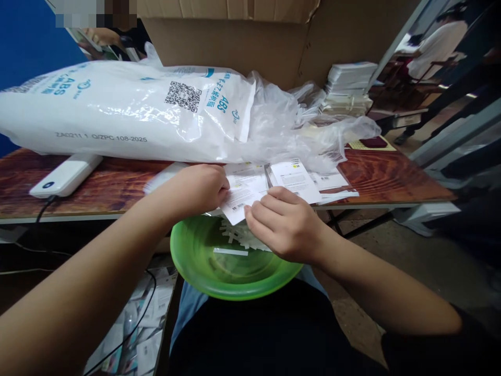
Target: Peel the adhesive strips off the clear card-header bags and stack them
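Observation:
My left hand (203,187) is closed at the left edge of a white printed card (239,201), its fingertips curled out of sight. At the card's right corner, my right hand (279,222) pinches with bent fingers. Another printed card (295,180), with a small yellow mark, lies just behind my right hand on the table edge. Beneath both hands a green plastic basin (235,290) rests on my lap. Several narrow white strips (230,251) lie inside it, partly hidden by my right hand.
A big white ABS sack (129,115) and crumpled clear plastic bags (282,122) cover the back of the wooden table (395,180). A white device (64,175) with a cable stands left. Cardboard (235,47) rises behind. Packets (146,339) fill a box below left. Other people are beyond.

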Available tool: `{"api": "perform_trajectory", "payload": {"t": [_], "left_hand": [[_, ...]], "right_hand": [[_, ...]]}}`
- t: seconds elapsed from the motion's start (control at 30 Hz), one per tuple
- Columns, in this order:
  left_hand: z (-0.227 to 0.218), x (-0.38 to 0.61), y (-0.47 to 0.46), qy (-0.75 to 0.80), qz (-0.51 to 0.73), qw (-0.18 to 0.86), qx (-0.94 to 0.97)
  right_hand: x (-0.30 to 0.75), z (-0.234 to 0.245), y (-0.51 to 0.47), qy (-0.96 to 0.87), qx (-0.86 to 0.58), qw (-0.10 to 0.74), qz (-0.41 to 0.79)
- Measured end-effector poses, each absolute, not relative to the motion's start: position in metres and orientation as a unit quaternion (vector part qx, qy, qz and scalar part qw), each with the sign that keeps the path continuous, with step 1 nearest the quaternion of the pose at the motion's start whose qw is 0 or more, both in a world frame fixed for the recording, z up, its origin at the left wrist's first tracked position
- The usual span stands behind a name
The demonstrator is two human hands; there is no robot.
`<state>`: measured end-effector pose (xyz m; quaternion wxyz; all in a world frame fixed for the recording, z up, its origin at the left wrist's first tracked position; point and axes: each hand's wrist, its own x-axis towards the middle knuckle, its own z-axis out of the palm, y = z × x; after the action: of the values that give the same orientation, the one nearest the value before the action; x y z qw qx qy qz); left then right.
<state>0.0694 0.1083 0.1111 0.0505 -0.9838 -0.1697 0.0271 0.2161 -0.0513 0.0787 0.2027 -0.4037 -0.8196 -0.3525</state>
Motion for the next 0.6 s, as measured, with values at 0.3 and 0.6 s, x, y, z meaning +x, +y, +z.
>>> {"api": "perform_trajectory", "payload": {"t": [0.3, 0.6], "left_hand": [[0.106, 0.094, 0.094, -0.118, -0.08, 0.011, -0.99], [0.085, 0.06, 0.125, -0.272, -0.148, -0.038, -0.95]], "right_hand": [[0.223, 0.06, -0.008, -0.709, -0.646, 0.227, -0.169], [0.255, 0.069, -0.012, -0.677, -0.708, 0.2, -0.026]]}}
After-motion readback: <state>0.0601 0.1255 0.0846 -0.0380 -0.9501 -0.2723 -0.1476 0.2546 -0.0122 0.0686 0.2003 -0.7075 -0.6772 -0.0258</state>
